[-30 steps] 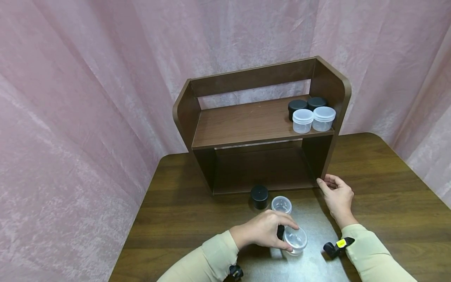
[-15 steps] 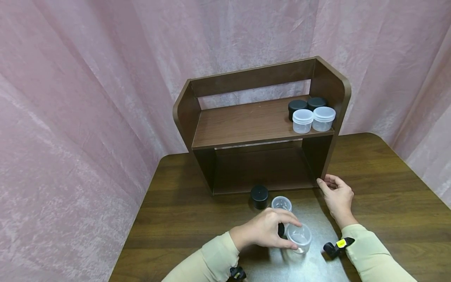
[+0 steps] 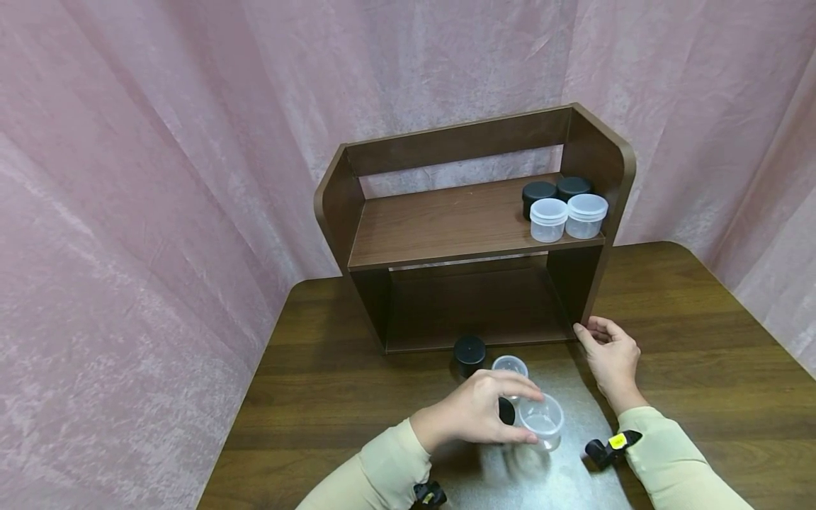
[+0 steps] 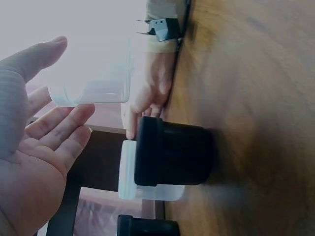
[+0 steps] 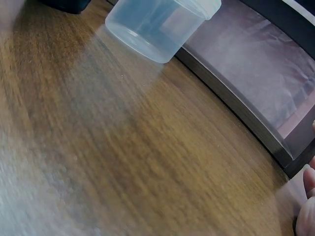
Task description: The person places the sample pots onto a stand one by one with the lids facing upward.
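A clear round plastic jar is held at its rim between the thumb and fingers of my left hand. In the left wrist view this jar is raised off the tabletop. Partly hidden behind that hand stands a black lidded jar. Just beyond are a second clear jar and another black jar, in front of the shelf. My right hand grips the lower right front corner of the brown wooden shelf, thumb in front and fingers along the outer side.
On the upper board, at its right end, two black jars stand behind two translucent jars. The shelf stands on a wooden table before a pink curtain. Small black cameras are strapped to both wrists.
My left hand has lifted the clear jar up off the table and moved it slightly away from me. The right hand has stayed at the shelf corner.
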`<state>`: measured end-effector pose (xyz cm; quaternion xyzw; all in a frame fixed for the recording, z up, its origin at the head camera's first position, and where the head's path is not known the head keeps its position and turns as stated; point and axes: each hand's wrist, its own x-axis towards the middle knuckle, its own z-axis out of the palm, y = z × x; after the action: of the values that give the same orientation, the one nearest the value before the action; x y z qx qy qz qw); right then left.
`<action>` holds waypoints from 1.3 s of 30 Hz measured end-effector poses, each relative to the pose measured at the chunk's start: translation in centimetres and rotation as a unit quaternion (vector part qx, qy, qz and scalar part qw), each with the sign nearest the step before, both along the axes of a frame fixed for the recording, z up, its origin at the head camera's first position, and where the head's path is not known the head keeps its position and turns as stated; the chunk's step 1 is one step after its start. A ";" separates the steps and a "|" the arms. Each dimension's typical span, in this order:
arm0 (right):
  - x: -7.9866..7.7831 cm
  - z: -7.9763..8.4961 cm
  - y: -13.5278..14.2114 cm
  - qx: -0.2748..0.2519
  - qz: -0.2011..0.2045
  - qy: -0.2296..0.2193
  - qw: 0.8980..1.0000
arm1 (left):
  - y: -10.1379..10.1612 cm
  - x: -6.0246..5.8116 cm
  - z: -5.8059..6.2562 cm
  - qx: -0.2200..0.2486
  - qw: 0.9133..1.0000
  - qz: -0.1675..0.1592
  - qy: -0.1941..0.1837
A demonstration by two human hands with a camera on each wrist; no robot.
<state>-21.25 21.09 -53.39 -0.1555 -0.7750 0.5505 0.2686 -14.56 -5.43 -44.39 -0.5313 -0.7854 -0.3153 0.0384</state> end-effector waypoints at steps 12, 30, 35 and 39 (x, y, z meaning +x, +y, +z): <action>0.0 0.0 0.1 0.003 0.004 -0.009 1.000 | -0.6 -0.2 2.1 0.074 0.996 0.006 -0.053; -0.1 -0.3 0.2 0.003 0.000 0.004 1.000 | -2.2 -0.8 8.5 0.146 0.989 0.028 -0.012; -0.1 -0.2 0.2 0.000 0.003 -0.002 1.000 | -2.6 -0.1 11.2 0.163 0.986 0.030 -0.018; -0.1 -0.2 0.2 -0.004 0.005 0.000 1.000 | -2.9 -0.1 12.3 0.179 0.983 0.031 -0.018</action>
<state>-21.33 21.31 -53.58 -0.1529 -0.7735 0.5551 0.2649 -14.68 -8.33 -32.10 -0.4854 -0.7328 -0.4592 0.1285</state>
